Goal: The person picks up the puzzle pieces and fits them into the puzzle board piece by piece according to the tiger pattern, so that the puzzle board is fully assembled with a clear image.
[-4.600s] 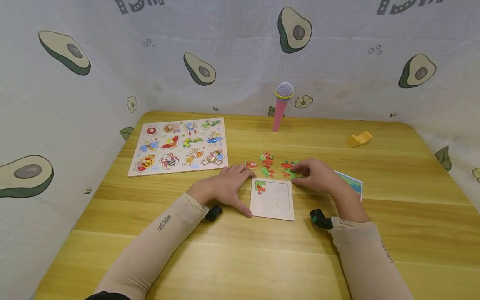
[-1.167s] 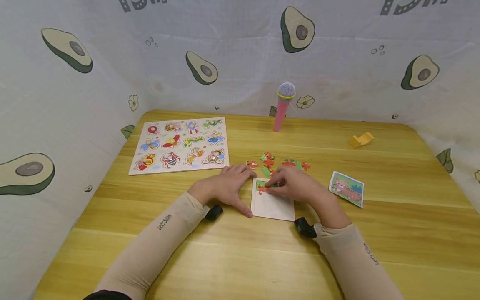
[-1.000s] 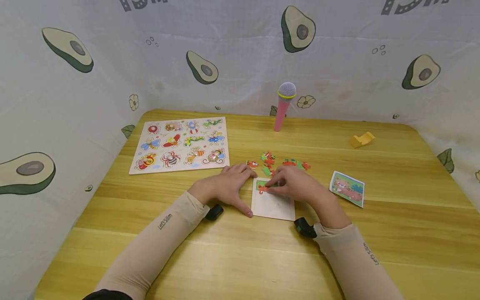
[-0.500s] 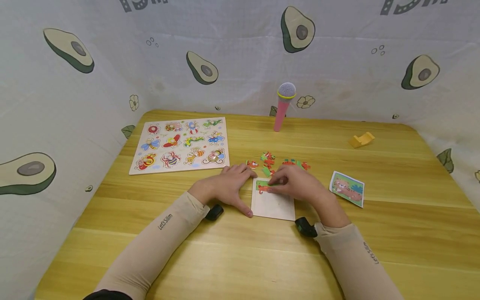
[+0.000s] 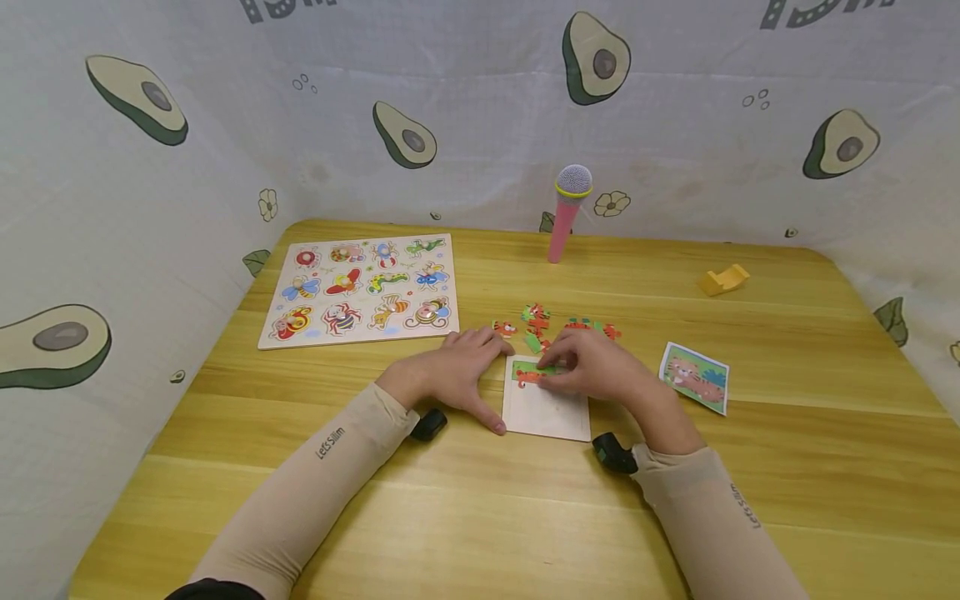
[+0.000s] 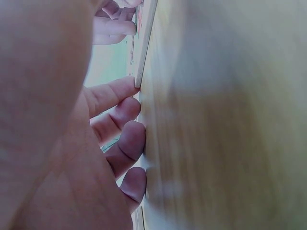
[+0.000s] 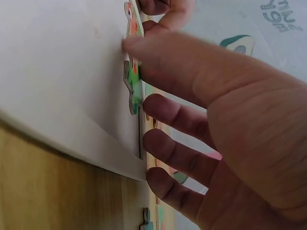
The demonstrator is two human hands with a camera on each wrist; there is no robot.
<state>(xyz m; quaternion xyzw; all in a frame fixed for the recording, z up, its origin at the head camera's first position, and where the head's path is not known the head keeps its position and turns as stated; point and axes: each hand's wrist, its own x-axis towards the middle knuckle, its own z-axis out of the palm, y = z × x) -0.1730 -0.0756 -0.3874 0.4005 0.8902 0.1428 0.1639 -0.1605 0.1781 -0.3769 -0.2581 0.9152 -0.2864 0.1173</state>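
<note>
We see a wooden tabletop (image 5: pixel 480 517) against a white cloth (image 5: pixel 480 83) printed with avocados. On it, just in front of the person, lies a square board (image 5: pixel 543 417), with puzzle pieces (image 5: pixel 527 377) along its far edge, starting at the left corner. The right hand (image 5: pixel 603 367) pinches one puzzle piece (image 7: pixel 134 84) there between thumb and forefinger, its other fingers loosely extended. The left hand (image 5: pixel 461 375) is spread wide, thumb and forefinger touching the board's left side, gripping nothing. Beyond the board we find loose pieces (image 5: pixel 536 315); to the right, a picture card (image 5: pixel 697 379). Farther out are an insect board (image 5: pixel 276 310), an upright toy microphone (image 5: pixel 562 225) and a yellow block (image 5: pixel 724 281).
</note>
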